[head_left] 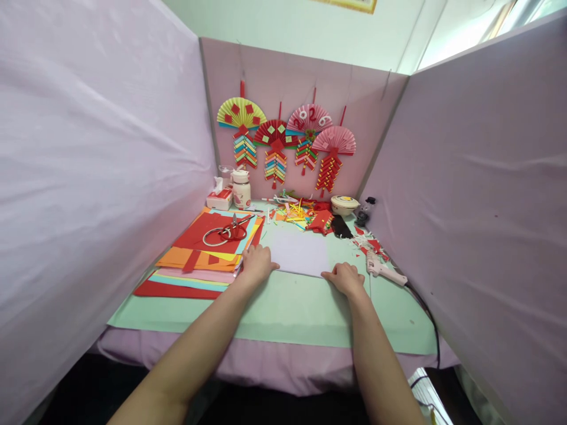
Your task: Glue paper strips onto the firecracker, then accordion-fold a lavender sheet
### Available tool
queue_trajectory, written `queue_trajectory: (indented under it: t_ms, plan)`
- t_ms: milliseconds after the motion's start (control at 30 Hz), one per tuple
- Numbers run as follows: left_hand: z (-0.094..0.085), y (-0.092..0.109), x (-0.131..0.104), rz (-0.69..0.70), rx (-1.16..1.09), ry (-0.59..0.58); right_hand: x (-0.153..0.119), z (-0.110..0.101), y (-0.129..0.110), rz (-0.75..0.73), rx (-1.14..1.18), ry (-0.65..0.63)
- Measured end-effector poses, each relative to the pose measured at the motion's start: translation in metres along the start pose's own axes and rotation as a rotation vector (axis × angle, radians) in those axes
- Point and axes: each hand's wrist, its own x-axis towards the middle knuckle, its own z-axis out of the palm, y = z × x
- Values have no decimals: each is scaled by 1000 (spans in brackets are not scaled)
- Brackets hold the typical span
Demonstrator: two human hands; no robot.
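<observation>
A pale lavender-white rectangular sheet or pad (301, 252) lies flat on the light green table cover (292, 307). At its near left corner is my left hand (259, 264), thumb stretched toward the edge and fingers resting beside the coloured paper stack. My right hand (345, 277) touches the near right corner with its thumb, the other fingers spread on the table. Neither hand is wrapped round anything. To the left are stacked coloured papers (195, 231), with red-handled scissors (234, 230) on top.
A glue gun (385, 270) with a black cable lies at the right. Paper scraps (295, 212), a bottle (241, 190), a tissue box (220, 198), a lidded bowl (344, 205) and a black phone-like object (341, 226) stand behind. Paper fans (334, 141) hang on the back panel.
</observation>
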Motion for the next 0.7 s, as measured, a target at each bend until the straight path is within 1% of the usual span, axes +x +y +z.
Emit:
queue_trajectory:
  t_ms: [33, 100, 167, 200, 233, 300, 367, 500, 533, 600, 667, 700]
  plan:
    - [2, 3, -3, 67, -22, 48, 0, 0, 0, -2, 7, 6]
    - [9, 10, -10, 290, -103, 96, -1, 0, 0, -6, 24, 16]
    - [19, 20, -16, 528, -194, 62, -2, 0, -1, -8, 39, 19]
    - [25, 25, -20, 607, -221, 31, -3, 0, -1, -6, 42, 19]
    - [30, 29, -23, 648, -232, -2, -3, 0, -1, -5, 44, 19]
    - [38, 36, -28, 649, -226, -32, -3, 1, -1, -6, 47, 25]
    - [43, 39, -32, 614, -210, -45, -2, 1, 0, -9, 51, 34]
    - [45, 36, -34, 594, -193, -75, -5, 2, -1, -30, 88, 59]
    - [44, 36, -34, 595, -189, -79, -7, 2, -2, -53, 102, 103]
    - [44, 35, -34, 595, -184, -80, -14, 2, -8, -147, 132, 257]
    - [44, 36, -34, 597, -184, -81, -23, 6, -16, -315, 153, 407]
    - [44, 36, -34, 599, -185, -79, -28, 9, -21, -413, 156, 444]
